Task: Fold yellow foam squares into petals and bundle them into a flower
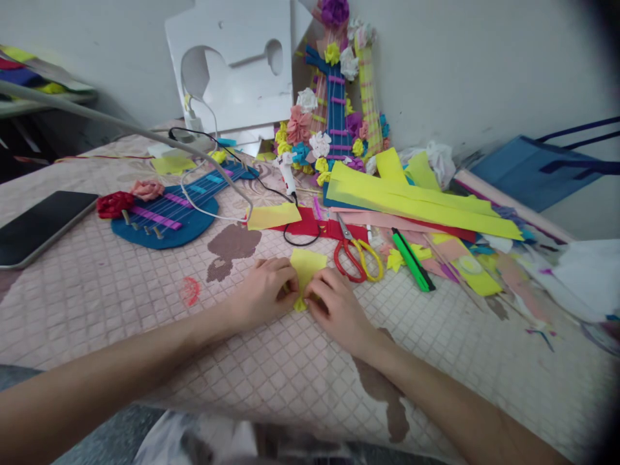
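Note:
A small yellow crepe paper piece (308, 262) lies between my hands at the middle of the table, its near end gathered and crumpled. My left hand (271, 287) pinches its left side with curled fingers. On the other side my right hand (334, 307) closes its fingers on the paper's right edge. Just beyond my right hand rest scissors (357, 253) with red and yellow handles. A yellow paper strip (274, 216) and red paper (306, 223) lie farther back. The fingertips' exact grip is partly hidden.
At left are a phone (46, 226) and a blue guitar-shaped craft (188, 206) with paper flowers. A white glue gun (287, 171) stands behind. To the right lie a green cutter knife (411, 258) and yellow paper strips (416, 203). A white cable (145, 132) crosses the left side.

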`<state>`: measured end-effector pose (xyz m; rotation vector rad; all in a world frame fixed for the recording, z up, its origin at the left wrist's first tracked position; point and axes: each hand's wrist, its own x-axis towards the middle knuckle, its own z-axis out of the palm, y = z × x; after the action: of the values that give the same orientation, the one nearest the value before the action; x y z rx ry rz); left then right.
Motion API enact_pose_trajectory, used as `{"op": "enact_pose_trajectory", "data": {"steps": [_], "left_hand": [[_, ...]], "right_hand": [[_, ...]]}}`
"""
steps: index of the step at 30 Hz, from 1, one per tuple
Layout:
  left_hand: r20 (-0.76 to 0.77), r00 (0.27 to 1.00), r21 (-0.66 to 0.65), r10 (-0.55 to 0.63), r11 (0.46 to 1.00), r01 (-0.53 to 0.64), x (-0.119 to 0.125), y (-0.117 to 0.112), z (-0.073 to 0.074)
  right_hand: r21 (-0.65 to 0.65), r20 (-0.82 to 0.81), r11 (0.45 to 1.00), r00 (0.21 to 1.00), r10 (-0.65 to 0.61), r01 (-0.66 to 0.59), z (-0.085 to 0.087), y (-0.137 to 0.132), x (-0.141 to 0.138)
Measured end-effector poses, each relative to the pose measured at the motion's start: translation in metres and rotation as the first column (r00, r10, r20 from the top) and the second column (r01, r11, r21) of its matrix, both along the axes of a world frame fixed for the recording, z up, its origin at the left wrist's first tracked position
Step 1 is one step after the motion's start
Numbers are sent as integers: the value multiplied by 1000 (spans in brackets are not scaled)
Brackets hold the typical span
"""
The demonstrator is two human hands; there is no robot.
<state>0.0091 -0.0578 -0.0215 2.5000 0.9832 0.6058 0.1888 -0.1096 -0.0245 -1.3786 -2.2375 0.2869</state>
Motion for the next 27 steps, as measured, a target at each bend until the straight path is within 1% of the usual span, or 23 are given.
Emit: {"op": "enact_pose_trajectory", "data": {"steps": [4, 8, 13, 17, 21, 27], "left_hand": [[-4, 1000, 18, 11, 1000, -11, -1, -2, -3], [-5, 1000, 36, 16, 999, -16, -2, -5, -4], [-13, 999, 32, 29, 999, -29, -2, -6, -4], [-12, 999, 28, 32, 999, -31, -1, -6, -4], [-16, 999, 49, 48, 998, -47, -1, -6, -5], [15, 998, 76, 58, 995, -59, 0, -8, -7]], "right_hand": [[-27, -11, 1000, 1000, -2, 2, -1, 0, 1], [-34, 20, 999, 1000, 3, -2, 0, -1, 0], [-67, 32, 998, 999, -4, 6, 6, -3, -2], [-97, -5, 995, 1000, 13, -13, 10, -2, 0], [-114, -53, 993, 998, 28, -34, 8, 0, 2], [-101, -40, 995, 999, 10, -14, 6, 1, 2]]}}
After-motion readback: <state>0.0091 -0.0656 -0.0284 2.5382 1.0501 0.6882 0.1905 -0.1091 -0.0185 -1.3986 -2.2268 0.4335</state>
